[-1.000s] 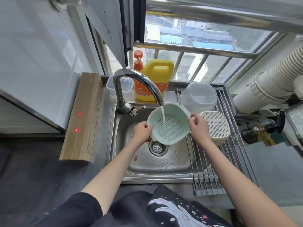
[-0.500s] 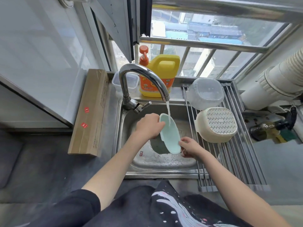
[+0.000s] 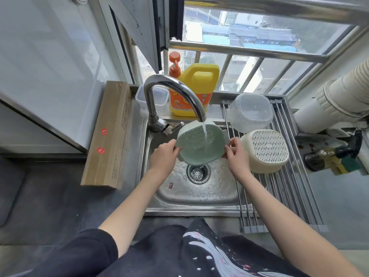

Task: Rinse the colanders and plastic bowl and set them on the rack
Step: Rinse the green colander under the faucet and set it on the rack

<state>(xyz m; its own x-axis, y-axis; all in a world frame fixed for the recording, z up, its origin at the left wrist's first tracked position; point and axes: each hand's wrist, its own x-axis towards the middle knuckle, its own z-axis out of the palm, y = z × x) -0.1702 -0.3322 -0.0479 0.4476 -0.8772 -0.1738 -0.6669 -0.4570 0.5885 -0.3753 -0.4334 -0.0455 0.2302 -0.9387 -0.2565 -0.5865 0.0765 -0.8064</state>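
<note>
- While water runs from the tap (image 3: 175, 96), a green colander (image 3: 199, 144) is held above the sink (image 3: 199, 188), bottom side up and tilted toward the viewer, with the stream striking its perforated base.
- Left hand (image 3: 164, 154): placed at 9 o'clock of the colander; fingers are curled round the rim, gripping it.
- Right hand (image 3: 236, 154): placed at 3 o'clock of the colander; the rim is pinched between thumb and fingertips.
- Drain (image 3: 198, 173): seen at 6 o'clock of the colander, below it, in a basin wet with droplets.
- Rack (image 3: 287, 188): a roll-up set of steel rods, laid over the sink's right edge, at 3 o'clock of the basin.
- Cream colander (image 3: 265, 150): set upside down on the rack, just beside the right hand at its 3 o'clock.
- Clear bowl (image 3: 249, 112): set upside down on the rack at 12 o'clock of the cream colander, touching or nearly touching it; which cannot be told.
- Yellow jug (image 3: 196, 86): stood behind the tap at 12 o'clock of the sink, with an orange pump at its left.
- Clear tub (image 3: 157, 98): placed at 9 o'clock of the jug, partly hidden by the tap.
- Long carton (image 3: 108, 134): laid on the counter at 9 o'clock of the sink.
</note>
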